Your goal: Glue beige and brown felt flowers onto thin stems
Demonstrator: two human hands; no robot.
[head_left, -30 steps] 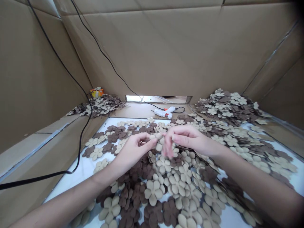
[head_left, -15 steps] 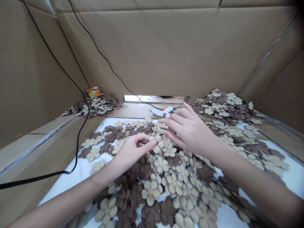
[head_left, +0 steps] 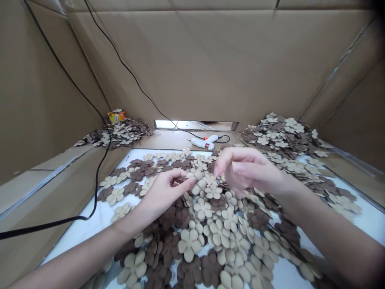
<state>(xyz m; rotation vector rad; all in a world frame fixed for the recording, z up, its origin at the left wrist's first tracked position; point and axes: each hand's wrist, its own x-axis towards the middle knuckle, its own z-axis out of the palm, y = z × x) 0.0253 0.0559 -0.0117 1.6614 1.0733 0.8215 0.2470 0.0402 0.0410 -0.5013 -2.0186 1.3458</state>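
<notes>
My left hand point(head_left: 168, 190) is closed in a pinch, a little left of centre, over the spread of flower cutouts. Between its thumb and fingers is a thin brown strip point(head_left: 180, 180), and a beige flower point(head_left: 195, 176) shows at the fingertips. My right hand point(head_left: 245, 168) hovers to the right, apart from the left one, its fingers curled and partly blurred; whether it holds anything is hidden. Beige flowers point(head_left: 190, 245) and dark brown flowers point(head_left: 212, 267) overlap on the white surface point(head_left: 75, 241) below both hands.
A white glue gun point(head_left: 204, 142) lies beyond the hands, its black cord point(head_left: 135, 78) running up the cardboard wall point(head_left: 192, 64). Flower piles stand at the back left point(head_left: 123, 133) and back right point(head_left: 282, 132). An orange-yellow packet point(head_left: 116, 117) sits at the left pile. Another cable point(head_left: 96, 180) crosses the left side.
My right hand has moved down and towards me, away from near the glue gun, and its fingers have curled. My left hand keeps its pinch. The view has shifted slightly.
</notes>
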